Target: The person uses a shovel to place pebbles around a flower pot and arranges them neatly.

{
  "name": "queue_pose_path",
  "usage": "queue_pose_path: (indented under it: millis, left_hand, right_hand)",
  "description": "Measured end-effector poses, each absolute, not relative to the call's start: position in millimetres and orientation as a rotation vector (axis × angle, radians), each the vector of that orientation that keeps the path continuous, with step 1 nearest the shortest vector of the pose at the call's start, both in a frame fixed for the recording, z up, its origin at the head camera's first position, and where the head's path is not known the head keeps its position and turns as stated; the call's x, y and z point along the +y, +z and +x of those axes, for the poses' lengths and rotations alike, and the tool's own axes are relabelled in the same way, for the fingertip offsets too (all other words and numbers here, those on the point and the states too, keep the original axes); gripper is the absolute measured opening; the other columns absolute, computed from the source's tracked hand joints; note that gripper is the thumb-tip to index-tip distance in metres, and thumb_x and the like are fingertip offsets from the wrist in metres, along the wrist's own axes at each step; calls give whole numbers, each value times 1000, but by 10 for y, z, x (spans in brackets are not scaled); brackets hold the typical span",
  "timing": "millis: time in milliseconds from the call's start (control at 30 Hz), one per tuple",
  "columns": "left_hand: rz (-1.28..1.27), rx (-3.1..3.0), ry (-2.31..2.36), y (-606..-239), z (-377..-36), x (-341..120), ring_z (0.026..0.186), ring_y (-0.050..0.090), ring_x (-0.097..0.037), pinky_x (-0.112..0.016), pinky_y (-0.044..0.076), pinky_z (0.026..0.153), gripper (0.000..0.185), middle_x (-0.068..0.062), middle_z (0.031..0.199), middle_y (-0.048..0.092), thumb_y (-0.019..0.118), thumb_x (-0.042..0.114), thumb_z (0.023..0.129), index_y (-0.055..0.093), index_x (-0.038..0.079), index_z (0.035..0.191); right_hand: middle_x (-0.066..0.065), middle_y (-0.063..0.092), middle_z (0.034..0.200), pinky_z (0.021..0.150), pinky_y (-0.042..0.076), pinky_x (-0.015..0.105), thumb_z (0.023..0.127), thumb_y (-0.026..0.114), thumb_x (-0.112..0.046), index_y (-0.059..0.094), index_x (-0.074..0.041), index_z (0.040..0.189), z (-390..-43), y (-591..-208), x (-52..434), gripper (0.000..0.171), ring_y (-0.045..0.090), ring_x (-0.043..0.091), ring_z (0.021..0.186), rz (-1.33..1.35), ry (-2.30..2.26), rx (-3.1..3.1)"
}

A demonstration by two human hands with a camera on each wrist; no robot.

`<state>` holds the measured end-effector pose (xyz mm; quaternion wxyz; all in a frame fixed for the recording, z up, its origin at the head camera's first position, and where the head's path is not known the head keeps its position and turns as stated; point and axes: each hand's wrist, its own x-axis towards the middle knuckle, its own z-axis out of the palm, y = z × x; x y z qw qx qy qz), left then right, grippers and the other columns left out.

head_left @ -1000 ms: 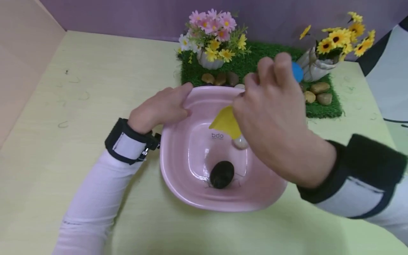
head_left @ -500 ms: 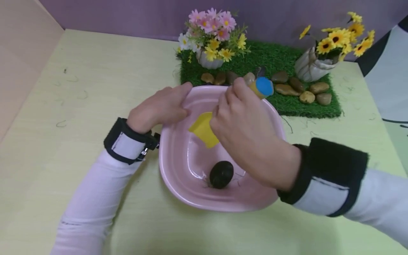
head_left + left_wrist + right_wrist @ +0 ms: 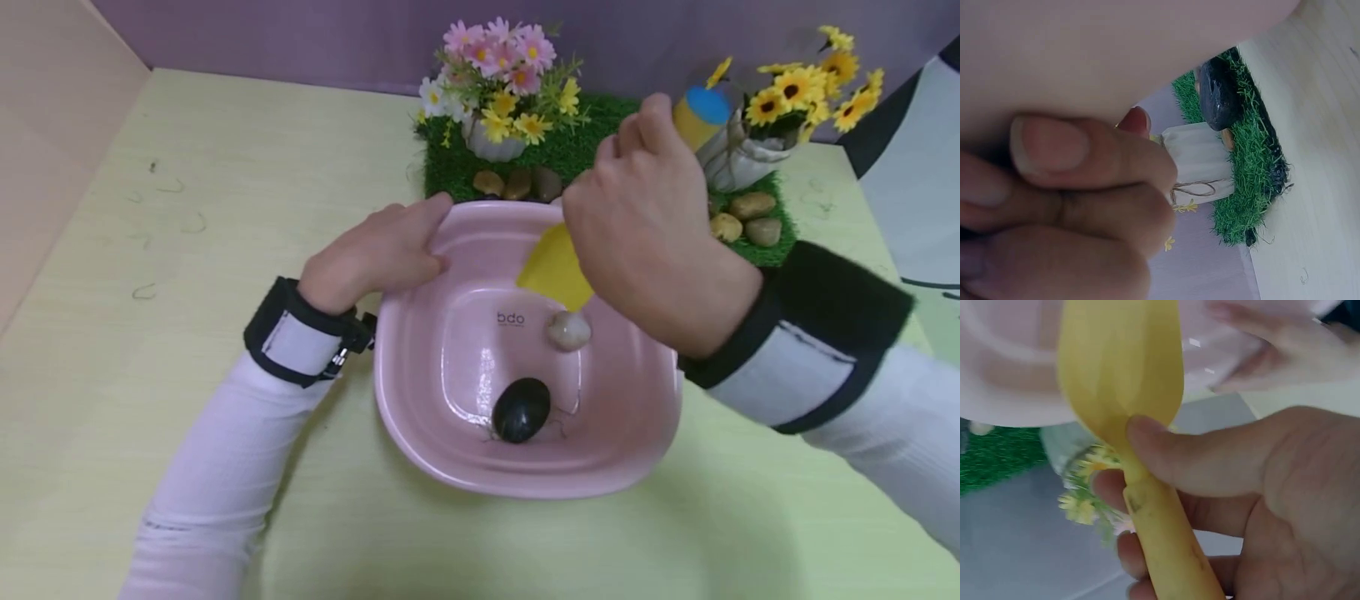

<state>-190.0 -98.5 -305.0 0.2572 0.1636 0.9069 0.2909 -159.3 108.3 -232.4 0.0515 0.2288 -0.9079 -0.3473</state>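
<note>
A pink plastic basin (image 3: pixel 465 467) stands on the table, holding a dark egg-shaped stone (image 3: pixel 522 410) near its front and a pale stone (image 3: pixel 568 331) farther back. My left hand (image 3: pixel 378 257) grips the basin's back left rim, thumb on the inside. Its curled fingers (image 3: pixel 1104 212) fill much of the left wrist view. In my right hand (image 3: pixel 652 217) is a yellow trowel (image 3: pixel 557 268) with a blue handle end, blade angled down over the basin's back part. The right wrist view has the thumb pressed at the neck, fingers wrapped round the handle (image 3: pixel 1172 544).
Behind the basin, a green turf mat (image 3: pixel 622 121) carries a pot of pink and yellow flowers (image 3: pixel 501 92), a white vase of sunflowers (image 3: pixel 742 154) and several stones (image 3: pixel 752 206). A purple wall (image 3: pixel 300 42) rises at the back; loose strands dot the table (image 3: pixel 247 167).
The right hand with the trowel moved left and lower over the basin, then back up and right, uncovering the pale stone. The left hand, basin and dark stone stayed in place.
</note>
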Motion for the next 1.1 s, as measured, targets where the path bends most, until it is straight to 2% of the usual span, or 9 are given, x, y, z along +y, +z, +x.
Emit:
queue_pose_path:
  millis: [133,267,433,567,633,700,800,867,1100]
  left_hand:
    - [449,2460,791,-3053,-1895,-988,69,72,-24,-30,62,53,28,-17,102,63,56,11,97,42,8,121]
    - [450,2463,789,-3059,-1894,-988,69,72,-24,-29,62,53,28,-16,102,63,56,11,97,42,8,121]
    - [453,2463,788,-3050,-1895,-984,68,72,-24,-29,62,53,28,-16,102,63,56,11,97,42,8,121]
    - [451,2462,790,-3041,-1897,-986,68,72,-24,-30,62,53,29,-16,102,63,56,11,97,42,8,122]
    - [449,2462,795,-3039,-1894,-990,67,72,-24,-30,62,53,29,-17,102,63,56,11,97,42,8,122]
    - [450,2463,803,-3040,-1891,-994,66,72,-24,-30,62,53,29,-17,102,64,56,10,96,42,7,122]
    - [449,2460,812,-3040,-1889,-996,65,72,-24,-30,62,52,29,-18,102,64,56,10,96,42,7,122]
    - [447,2461,814,-3040,-1890,-996,65,72,-23,-30,62,52,29,-17,101,63,56,10,97,42,7,122]
    - [441,2482,796,-3039,-1876,-986,66,72,-23,-29,62,52,27,-16,100,63,56,10,96,43,7,120]
  right_hand:
    - [11,48,73,102,29,47,94,48,3,54,-6,66,-1560,-2466,1082,29,46,34,92,632,-1176,-2656]
    - [6,45,62,100,28,44,89,47,6,48,-6,54,-1515,-2598,1140,37,46,31,91,609,-1281,-2424]
    - [8,45,60,112,23,56,86,55,2,43,-8,50,-1484,-2581,1233,39,46,37,103,590,-1294,-2491]
    - [16,42,73,110,25,67,90,51,1,44,-5,56,-1511,-2520,1342,35,39,43,106,527,-1075,-2664]
    - [22,44,80,106,28,73,94,49,-3,51,0,66,-1541,-2456,1369,28,37,48,108,486,-1002,-2799]
    - [27,48,86,103,31,75,95,56,-13,57,2,74,-1575,-2407,1394,26,38,52,110,473,-941,-2899]
    - [29,53,93,97,37,70,91,67,-29,62,2,83,-1635,-2367,1433,32,39,54,110,513,-926,-3025]
    - [26,54,91,93,38,66,86,72,-34,62,-1,78,-1682,-2383,1485,35,40,51,104,594,-865,-3033]
    - [20,56,87,86,37,62,82,75,-33,69,-7,78,-1779,-2414,1582,27,38,43,92,829,-605,-3110]
